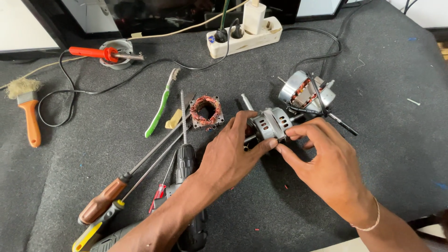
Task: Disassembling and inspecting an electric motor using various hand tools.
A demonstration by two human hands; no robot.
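A small silver motor housing [270,122] with slotted vents and a shaft sticking out toward the upper left rests on the dark grey mat. My left hand [232,154] grips it from the left, thumb and fingers wrapped around its body. My right hand [322,156] pinches its right end with thumb and fingertips. Just behind lies a second motor half [305,92] with copper windings showing. A square stator with copper coils [206,111] lies to the left of the housing.
Screwdrivers [135,170] and a black power driver [185,163] lie by my left forearm. A green toothbrush [161,107], an orange-handled brush [29,109], a soldering iron [100,53] and a white power strip [242,33] with cords sit farther back.
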